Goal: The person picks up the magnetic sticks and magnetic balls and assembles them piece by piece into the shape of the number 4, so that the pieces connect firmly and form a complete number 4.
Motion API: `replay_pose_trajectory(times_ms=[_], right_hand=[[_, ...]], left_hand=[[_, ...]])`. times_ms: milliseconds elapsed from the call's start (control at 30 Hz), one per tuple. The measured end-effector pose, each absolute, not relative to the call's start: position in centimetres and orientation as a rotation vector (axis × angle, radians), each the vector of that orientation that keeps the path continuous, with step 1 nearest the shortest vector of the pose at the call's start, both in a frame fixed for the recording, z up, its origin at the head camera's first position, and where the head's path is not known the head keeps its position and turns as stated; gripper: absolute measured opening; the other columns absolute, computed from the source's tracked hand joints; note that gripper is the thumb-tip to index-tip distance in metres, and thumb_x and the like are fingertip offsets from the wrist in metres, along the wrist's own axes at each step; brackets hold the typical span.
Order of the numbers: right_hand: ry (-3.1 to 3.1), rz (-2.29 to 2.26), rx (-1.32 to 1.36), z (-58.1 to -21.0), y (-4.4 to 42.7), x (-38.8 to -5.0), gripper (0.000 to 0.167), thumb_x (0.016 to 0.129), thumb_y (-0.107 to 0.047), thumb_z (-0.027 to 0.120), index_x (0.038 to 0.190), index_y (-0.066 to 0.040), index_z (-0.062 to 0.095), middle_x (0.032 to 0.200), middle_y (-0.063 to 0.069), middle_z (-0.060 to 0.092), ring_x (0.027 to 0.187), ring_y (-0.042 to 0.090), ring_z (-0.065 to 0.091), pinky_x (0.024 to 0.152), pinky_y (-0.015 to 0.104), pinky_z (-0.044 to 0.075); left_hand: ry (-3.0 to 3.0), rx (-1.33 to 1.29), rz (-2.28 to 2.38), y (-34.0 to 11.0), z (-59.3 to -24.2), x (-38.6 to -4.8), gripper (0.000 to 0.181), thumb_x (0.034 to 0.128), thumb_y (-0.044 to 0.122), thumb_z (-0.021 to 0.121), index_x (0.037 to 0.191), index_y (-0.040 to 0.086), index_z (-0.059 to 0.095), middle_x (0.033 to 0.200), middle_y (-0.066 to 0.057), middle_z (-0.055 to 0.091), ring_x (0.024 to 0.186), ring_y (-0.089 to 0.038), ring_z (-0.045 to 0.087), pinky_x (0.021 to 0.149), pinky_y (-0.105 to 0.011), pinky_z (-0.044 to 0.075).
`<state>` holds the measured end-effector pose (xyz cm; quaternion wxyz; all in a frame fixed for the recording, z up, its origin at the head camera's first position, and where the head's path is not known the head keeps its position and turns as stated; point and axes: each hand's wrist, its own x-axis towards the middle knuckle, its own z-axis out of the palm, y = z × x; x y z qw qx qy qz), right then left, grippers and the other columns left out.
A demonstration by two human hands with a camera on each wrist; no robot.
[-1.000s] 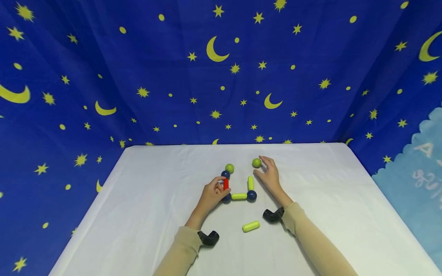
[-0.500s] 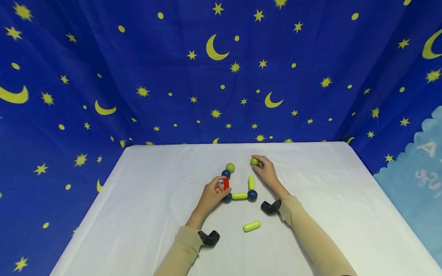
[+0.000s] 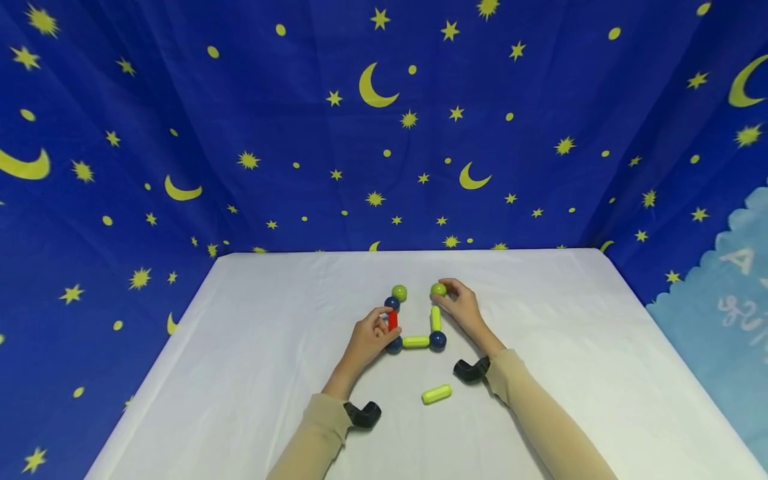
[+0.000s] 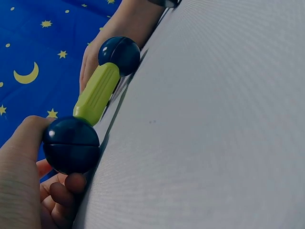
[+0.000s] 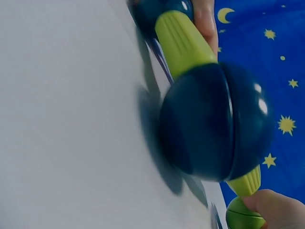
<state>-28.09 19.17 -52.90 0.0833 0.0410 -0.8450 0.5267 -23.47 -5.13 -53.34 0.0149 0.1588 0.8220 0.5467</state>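
Observation:
In the head view my left hand [image 3: 365,337] grips a red rod [image 3: 393,321] that joins two blue balls. The nearer blue ball [image 3: 394,345] meets a lime rod [image 3: 415,342], which runs right to another blue ball [image 3: 438,341]. From there a second lime rod [image 3: 436,319] points away from me. My right hand [image 3: 465,307] pinches a green ball [image 3: 439,289] at that rod's far end; whether they touch I cannot tell. Another green ball [image 3: 399,292] sits against the far blue ball [image 3: 392,303]. The left wrist view hides the red rod.
A loose lime rod [image 3: 437,394] lies on the white tabletop [image 3: 210,373], nearer to me. Blue star-patterned cloth [image 3: 384,133] stands behind the table and along its sides. Black wrist cameras sit at both cuffs.
My right hand has closed its fingers on the green ball and brought it left and nearer, to the end of the lime rod. The left hand stays put on the red rod.

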Motion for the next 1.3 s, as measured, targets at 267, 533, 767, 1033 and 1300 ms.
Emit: replay_pose_trajectory(times_ms=[267, 533, 767, 1033, 1300], right_hand=[[-2.503, 1.627, 0.114, -52.9, 18.9, -27.2, 0.041, 0.086, -0.020, 0.070, 0.121, -0.001, 0.058, 0.117, 0.018, 0.062, 0.112, 0.030, 0.056, 0.104, 0.044, 0.040], [-2.486, 1.712, 0.123, -53.0, 18.6, -26.5, 0.040, 0.089, -0.012, 0.067, 0.122, 0.007, 0.056, 0.116, 0.025, 0.060, 0.109, 0.036, 0.055, 0.098, 0.048, 0.041], [-2.547, 1.610, 0.163, -52.8, 18.6, -26.2, 0.037, 0.086, -0.020, 0.071, 0.116, -0.001, 0.062, 0.112, 0.018, 0.064, 0.108, 0.030, 0.057, 0.102, 0.046, 0.041], [-2.594, 1.544, 0.190, -53.0, 18.7, -26.2, 0.039, 0.087, -0.026, 0.069, 0.117, -0.003, 0.062, 0.115, 0.016, 0.064, 0.111, 0.030, 0.058, 0.103, 0.047, 0.041], [-2.618, 1.531, 0.183, -52.8, 18.7, -26.0, 0.042, 0.089, -0.030, 0.067, 0.121, -0.003, 0.061, 0.123, 0.017, 0.061, 0.120, 0.032, 0.054, 0.106, 0.047, 0.039]], left_hand=[[2.544, 0.490, 1.730, -5.1, -53.4, -23.5, 0.045, 0.0846, 0.018, 0.072, 0.126, 0.008, 0.056, 0.072, -0.004, 0.054, 0.051, -0.001, 0.039, 0.049, -0.016, 0.035], [2.551, 0.496, 1.720, -5.2, -53.6, -23.4, 0.044, 0.0849, 0.020, 0.072, 0.125, 0.008, 0.057, 0.072, -0.003, 0.053, 0.051, -0.001, 0.039, 0.049, -0.017, 0.035], [2.544, 0.501, 1.726, -5.1, -53.5, -23.6, 0.045, 0.0847, 0.019, 0.072, 0.125, 0.008, 0.057, 0.072, -0.002, 0.053, 0.051, -0.001, 0.040, 0.049, -0.016, 0.034], [2.542, 0.519, 1.740, -5.1, -53.4, -23.6, 0.044, 0.0846, 0.017, 0.072, 0.125, 0.006, 0.057, 0.071, -0.001, 0.053, 0.050, 0.000, 0.039, 0.048, -0.016, 0.034], [2.550, 0.474, 1.736, -5.0, -53.4, -23.5, 0.045, 0.0838, 0.018, 0.073, 0.125, 0.008, 0.058, 0.072, -0.004, 0.054, 0.049, 0.002, 0.040, 0.048, -0.016, 0.034]])
